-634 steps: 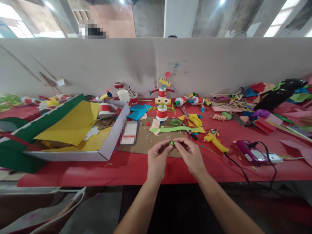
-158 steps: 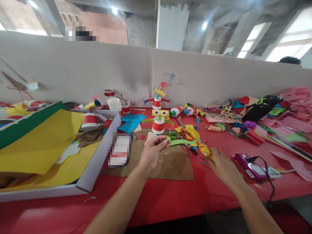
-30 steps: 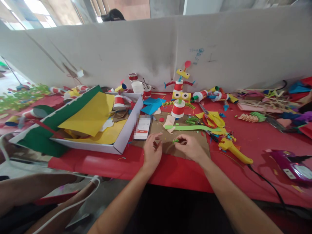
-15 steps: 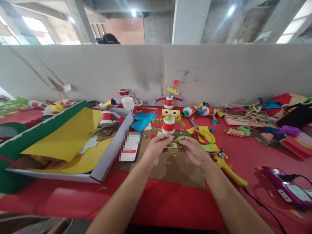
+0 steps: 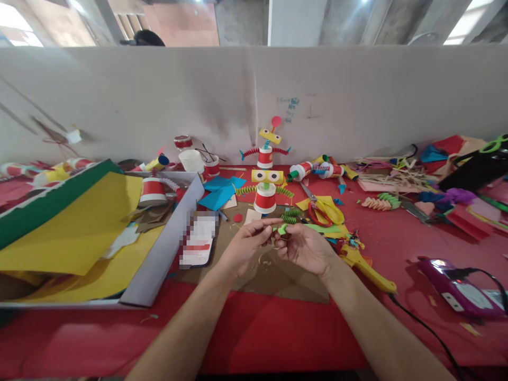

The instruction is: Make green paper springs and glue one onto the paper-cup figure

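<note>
The right hand grasps a small green piece between thumb and fingers, above the cardboard on the red table. The left hand is close against it, thumb and fingers brought together at the piece's left side; whether they grip it too, I cannot tell. Just beyond the fingers lies a green coil, and behind the hands stands a cup figure with a yellow tube head and round eyes. A second figure shows directly above that head; whether behind or on top is unclear. On the wall is blue handwriting, short lines partly scribbled over, too faint to read with certainty. The phone by the left hand has a red bar across its lit screen, much of it pixelated, and its text cannot be read. Beyond it, the box holds yellow paper. Right of the right hand are open scissors with red and yellow handles, then a yellow glue gun. Farther right, a purple socket block carries a pale panel with no legible lettering, and a black plug sits in it.
</note>
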Motion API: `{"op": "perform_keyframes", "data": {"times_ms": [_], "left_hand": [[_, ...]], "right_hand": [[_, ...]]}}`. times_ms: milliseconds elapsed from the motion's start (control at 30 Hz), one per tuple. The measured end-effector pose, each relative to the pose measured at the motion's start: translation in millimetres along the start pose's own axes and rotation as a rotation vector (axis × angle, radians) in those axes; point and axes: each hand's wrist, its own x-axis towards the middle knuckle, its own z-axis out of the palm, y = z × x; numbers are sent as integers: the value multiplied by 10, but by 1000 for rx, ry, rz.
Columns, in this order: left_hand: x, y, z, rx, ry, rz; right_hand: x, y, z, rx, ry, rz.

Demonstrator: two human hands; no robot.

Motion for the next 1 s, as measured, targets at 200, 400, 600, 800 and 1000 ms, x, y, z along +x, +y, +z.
{"op": "perform_keyframes", "data": {"times_ms": [200,400,600,800,1000], "left_hand": [[-9,7,-29,87,-109,55],[-13,35,-24,-58,-55,57],[-24,44,-26,-204,0,-10],[-39,41,-10,-185,19,10],[-31,22,-4,-115,78,32]], "right_hand": [[-7,41,-16,23,-103,86],[-65,14,61,-178,-45,46],[-727,-79,-80,-917,406,-406],[-1366,-17,-778,-2051,1151,-493],[-1253,61,-990,-2204,1088,-383]]}}
